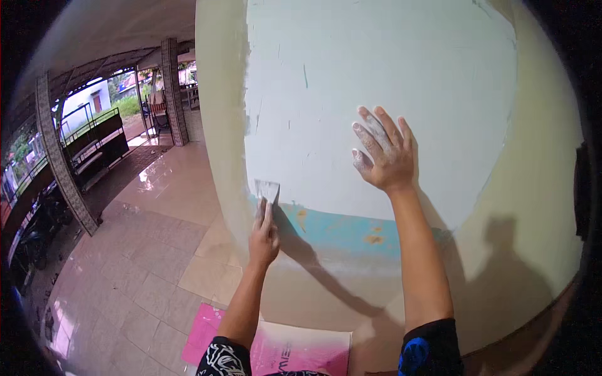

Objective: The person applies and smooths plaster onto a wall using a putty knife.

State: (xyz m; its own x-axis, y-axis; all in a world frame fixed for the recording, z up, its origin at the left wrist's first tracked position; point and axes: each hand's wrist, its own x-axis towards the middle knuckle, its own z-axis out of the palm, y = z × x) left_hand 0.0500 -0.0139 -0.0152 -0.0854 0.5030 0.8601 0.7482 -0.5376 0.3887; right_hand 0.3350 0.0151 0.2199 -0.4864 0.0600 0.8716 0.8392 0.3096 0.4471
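Note:
In my left hand [264, 241] is a putty knife [268, 190], its wide metal blade pointing up against the wall near the lower left corner of the white patch. My fingers are closed round its handle, which they mostly hide. My right hand [389, 153] lies on the white filler coat [382, 75], fingers spread and dusted with white, holding nothing. A few thin scratches mark the coat. Under its lower edge runs a strip of bare turquoise paint [342, 230] with some brownish spots.
Beige wall [222, 113] surrounds the white patch. Below me lies a pink and white printed sack [301, 354] on the tiled floor [138, 269]. To the left stand tiled pillars [172, 94] and a dark bench-like structure [100, 147], with daylight and grass beyond.

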